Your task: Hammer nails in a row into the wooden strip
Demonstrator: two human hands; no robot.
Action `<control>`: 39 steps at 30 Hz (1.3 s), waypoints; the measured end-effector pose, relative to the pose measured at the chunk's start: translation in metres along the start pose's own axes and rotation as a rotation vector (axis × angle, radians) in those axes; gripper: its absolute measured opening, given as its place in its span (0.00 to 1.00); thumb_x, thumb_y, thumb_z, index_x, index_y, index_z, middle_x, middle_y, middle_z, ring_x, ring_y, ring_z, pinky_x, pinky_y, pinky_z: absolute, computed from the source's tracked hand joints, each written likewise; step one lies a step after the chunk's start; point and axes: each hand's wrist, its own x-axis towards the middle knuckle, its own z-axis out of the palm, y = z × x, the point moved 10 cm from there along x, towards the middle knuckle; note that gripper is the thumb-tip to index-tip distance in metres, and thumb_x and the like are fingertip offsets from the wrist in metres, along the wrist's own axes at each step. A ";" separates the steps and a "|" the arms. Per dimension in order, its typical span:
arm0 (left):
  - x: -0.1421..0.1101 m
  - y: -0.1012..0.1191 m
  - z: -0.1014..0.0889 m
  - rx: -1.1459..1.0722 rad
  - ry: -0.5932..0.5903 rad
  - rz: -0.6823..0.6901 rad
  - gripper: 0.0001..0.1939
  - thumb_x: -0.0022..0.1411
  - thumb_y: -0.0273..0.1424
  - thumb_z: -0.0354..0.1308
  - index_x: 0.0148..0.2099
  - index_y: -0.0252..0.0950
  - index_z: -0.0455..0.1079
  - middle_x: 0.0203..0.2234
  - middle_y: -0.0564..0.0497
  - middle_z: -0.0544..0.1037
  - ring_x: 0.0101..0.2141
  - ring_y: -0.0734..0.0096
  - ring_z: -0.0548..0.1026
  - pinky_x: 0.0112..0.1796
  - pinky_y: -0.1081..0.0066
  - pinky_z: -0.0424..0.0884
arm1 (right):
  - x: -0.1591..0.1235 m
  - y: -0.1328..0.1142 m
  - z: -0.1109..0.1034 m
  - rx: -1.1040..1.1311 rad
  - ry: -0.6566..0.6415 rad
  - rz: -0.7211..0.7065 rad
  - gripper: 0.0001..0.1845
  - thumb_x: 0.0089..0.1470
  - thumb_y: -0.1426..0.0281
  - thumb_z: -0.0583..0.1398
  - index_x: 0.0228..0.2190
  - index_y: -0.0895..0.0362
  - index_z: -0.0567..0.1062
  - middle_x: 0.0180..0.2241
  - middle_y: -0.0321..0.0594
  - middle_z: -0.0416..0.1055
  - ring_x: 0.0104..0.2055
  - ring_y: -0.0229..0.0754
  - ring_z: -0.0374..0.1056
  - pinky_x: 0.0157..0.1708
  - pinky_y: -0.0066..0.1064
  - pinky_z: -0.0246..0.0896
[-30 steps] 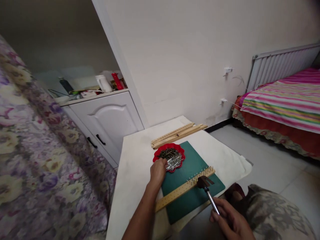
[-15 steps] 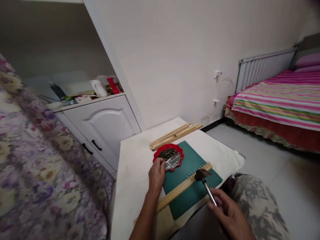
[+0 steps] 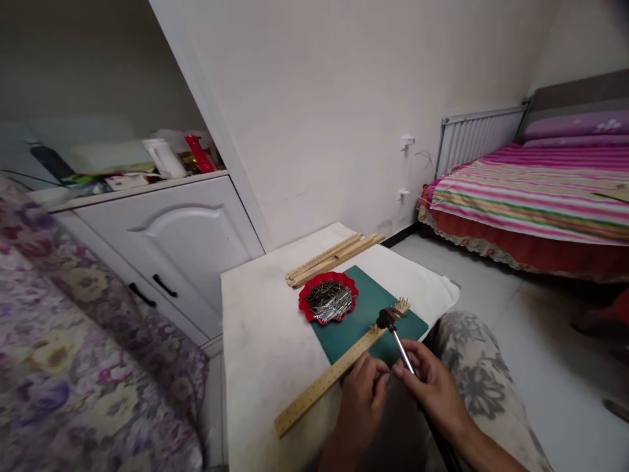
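My right hand (image 3: pixel 432 387) is closed around the shaft of a claw hammer (image 3: pixel 403 351), whose dark head is over the wooden strip. The pale strip (image 3: pixel 322 385) lies slantwise across a green mat (image 3: pixel 361 275), dotted with small holes. Several nails (image 3: pixel 403 303) stand up from its far end. Close beside the hammer shaft, my left hand (image 3: pixel 361 393) has its fingers pinched together; what they hold is too small to make out. A red scalloped dish (image 3: pixel 303 308) full of loose nails (image 3: pixel 331 301) rests partly on the mat.
More wooden strips (image 3: pixel 334 259) lie at the back of the white-covered table (image 3: pixel 255 334). A floral curtain (image 3: pixel 88 367) hangs at the left, before a white cabinet (image 3: pixel 187 236). My knee (image 3: pixel 476 373) is at the table's right edge; a bed (image 3: pixel 521 190) stands farther right.
My left hand has moved from the nail dish toward me, to beside the hammer shaft. The right hand still holds the hammer over the strip. The view has turned slightly right.
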 end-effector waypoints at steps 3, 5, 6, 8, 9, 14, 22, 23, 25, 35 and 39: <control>-0.003 0.000 -0.005 -0.013 0.022 -0.012 0.07 0.61 0.24 0.48 0.34 0.37 0.66 0.31 0.51 0.71 0.33 0.72 0.69 0.34 0.74 0.62 | -0.004 -0.001 -0.005 -0.007 0.023 0.001 0.20 0.46 0.64 0.65 0.41 0.56 0.69 0.25 0.32 0.67 0.27 0.38 0.65 0.24 0.25 0.61; -0.005 0.002 -0.005 -0.025 0.026 -0.016 0.07 0.61 0.24 0.49 0.34 0.37 0.67 0.30 0.51 0.71 0.32 0.72 0.68 0.33 0.74 0.62 | -0.008 0.001 -0.002 0.025 -0.009 0.045 0.20 0.47 0.63 0.64 0.41 0.56 0.68 0.25 0.32 0.66 0.22 0.36 0.61 0.17 0.23 0.56; -0.005 0.004 -0.004 -0.030 0.023 -0.017 0.07 0.60 0.24 0.49 0.34 0.37 0.67 0.30 0.51 0.71 0.31 0.73 0.68 0.32 0.74 0.62 | -0.010 0.001 0.000 0.050 -0.028 0.062 0.20 0.47 0.62 0.64 0.40 0.56 0.68 0.25 0.31 0.65 0.20 0.34 0.60 0.14 0.22 0.53; -0.005 0.008 0.000 -0.046 0.016 -0.019 0.06 0.60 0.24 0.50 0.33 0.37 0.67 0.29 0.52 0.71 0.30 0.73 0.68 0.31 0.75 0.61 | -0.014 0.000 -0.001 0.099 -0.043 0.068 0.20 0.47 0.61 0.64 0.40 0.55 0.68 0.25 0.30 0.64 0.18 0.32 0.57 0.12 0.20 0.51; -0.004 0.010 0.002 -0.060 0.013 -0.026 0.06 0.60 0.24 0.50 0.33 0.36 0.67 0.29 0.52 0.71 0.30 0.74 0.68 0.31 0.75 0.61 | -0.016 -0.001 -0.003 0.120 -0.041 0.062 0.20 0.46 0.61 0.65 0.40 0.55 0.69 0.24 0.30 0.64 0.18 0.32 0.56 0.11 0.20 0.51; 0.000 0.019 0.013 -0.155 0.010 -0.068 0.06 0.59 0.25 0.51 0.32 0.36 0.68 0.28 0.53 0.71 0.28 0.75 0.67 0.31 0.76 0.61 | -0.017 0.003 -0.019 0.172 -0.039 0.039 0.22 0.44 0.61 0.67 0.41 0.55 0.69 0.23 0.30 0.65 0.18 0.31 0.57 0.10 0.19 0.51; 0.000 -0.005 0.047 -0.713 0.078 -0.350 0.11 0.51 0.30 0.59 0.39 0.35 0.66 0.24 0.56 0.70 0.23 0.76 0.67 0.26 0.76 0.63 | -0.012 0.012 -0.027 0.260 -0.049 0.096 0.23 0.41 0.61 0.69 0.38 0.56 0.71 0.22 0.29 0.66 0.12 0.26 0.53 0.09 0.18 0.49; -0.001 -0.010 0.052 -0.794 0.090 -0.379 0.12 0.51 0.31 0.59 0.39 0.35 0.66 0.23 0.56 0.70 0.22 0.76 0.67 0.26 0.76 0.63 | -0.010 0.012 -0.026 0.266 -0.056 0.096 0.22 0.41 0.62 0.69 0.37 0.56 0.71 0.21 0.29 0.67 0.13 0.27 0.54 0.09 0.17 0.49; -0.001 -0.017 0.058 -0.859 0.127 -0.395 0.10 0.52 0.33 0.60 0.35 0.33 0.68 0.20 0.56 0.70 0.21 0.77 0.67 0.25 0.76 0.62 | -0.007 0.011 -0.023 0.276 -0.075 0.091 0.21 0.43 0.61 0.68 0.37 0.56 0.71 0.20 0.29 0.67 0.13 0.28 0.56 0.10 0.16 0.49; 0.006 -0.020 0.049 -0.766 0.190 -0.330 0.12 0.57 0.37 0.57 0.30 0.32 0.71 0.20 0.52 0.72 0.24 0.74 0.69 0.28 0.75 0.64 | 0.004 0.023 -0.027 0.244 -0.042 0.116 0.22 0.43 0.59 0.68 0.38 0.56 0.71 0.20 0.29 0.66 0.13 0.27 0.53 0.09 0.17 0.50; 0.009 -0.027 0.028 -0.602 0.238 -0.315 0.12 0.59 0.37 0.54 0.32 0.34 0.71 0.24 0.51 0.75 0.27 0.71 0.72 0.30 0.74 0.66 | 0.006 0.026 -0.038 0.183 0.017 0.124 0.21 0.43 0.59 0.67 0.37 0.56 0.71 0.21 0.28 0.63 0.13 0.27 0.51 0.08 0.18 0.50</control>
